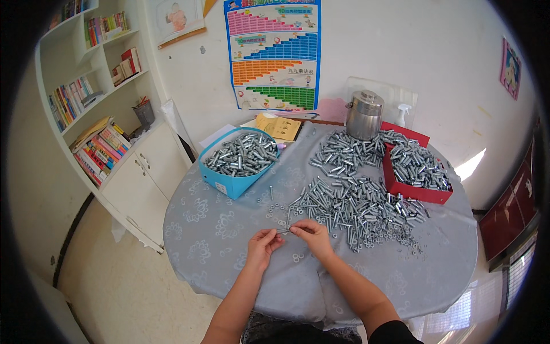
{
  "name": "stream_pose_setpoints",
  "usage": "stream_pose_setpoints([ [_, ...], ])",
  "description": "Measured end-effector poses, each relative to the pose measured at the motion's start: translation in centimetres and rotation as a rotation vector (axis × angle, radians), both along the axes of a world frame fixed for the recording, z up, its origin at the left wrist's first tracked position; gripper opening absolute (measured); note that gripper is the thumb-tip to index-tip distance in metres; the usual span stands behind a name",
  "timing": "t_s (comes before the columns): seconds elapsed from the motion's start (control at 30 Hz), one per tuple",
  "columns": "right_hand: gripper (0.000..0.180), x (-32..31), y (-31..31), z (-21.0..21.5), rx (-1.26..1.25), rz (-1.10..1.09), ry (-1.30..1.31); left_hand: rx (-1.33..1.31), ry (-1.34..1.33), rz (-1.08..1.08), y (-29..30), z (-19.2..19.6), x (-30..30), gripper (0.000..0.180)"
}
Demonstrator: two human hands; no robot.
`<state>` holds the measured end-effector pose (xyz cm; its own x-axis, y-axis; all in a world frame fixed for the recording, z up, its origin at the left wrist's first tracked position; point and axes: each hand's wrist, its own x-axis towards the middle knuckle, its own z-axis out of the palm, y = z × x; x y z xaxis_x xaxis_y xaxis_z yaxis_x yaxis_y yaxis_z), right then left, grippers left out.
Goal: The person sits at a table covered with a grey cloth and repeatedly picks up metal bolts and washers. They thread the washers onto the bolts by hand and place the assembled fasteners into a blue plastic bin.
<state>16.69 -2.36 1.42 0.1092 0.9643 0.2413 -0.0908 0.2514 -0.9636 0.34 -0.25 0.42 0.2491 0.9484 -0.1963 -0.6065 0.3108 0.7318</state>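
Note:
Near the front of the table, my left hand [263, 245] pinches a silver bolt [282, 231] that lies crosswise between my two hands. The fingertips of my right hand [313, 235] are closed at the bolt's right end; whether they also hold a small ring there is too small to tell. Just beyond my hands is a wide heap of loose bolts [352, 209], spreading to the right. Small washers [277, 212] lie scattered by its left side, and a few rings [298, 258] rest beside my right wrist. More washers [401, 236] edge the heap's near right.
A blue box [232, 188] full of bolts stands at the back left. At the back right is a red box [421, 194], also full. Behind them are a steel pot [365, 117], a spray bottle [402, 116] and a yellow envelope [278, 127]. The grey tablecloth [200, 229] hangs over the rounded edge.

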Motion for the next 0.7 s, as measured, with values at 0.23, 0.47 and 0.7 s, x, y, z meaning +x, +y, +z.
stream_pose_setpoints([
  [0.23,0.023,-1.3,-0.7,0.7,0.222,-0.064,-0.454,-0.019,-0.034,-0.049,-0.1,-0.2,0.0,0.008],
  [0.47,0.026,-2.4,-0.4,1.2,0.090,-0.020,-0.217,-0.053,-0.110,0.009,0.2,0.0,-0.1,0.010],
  [0.7,0.026,-1.4,1.2,1.0,-0.130,0.046,-0.068,-0.079,-0.133,0.005,0.5,0.2,-0.5,0.013],
])
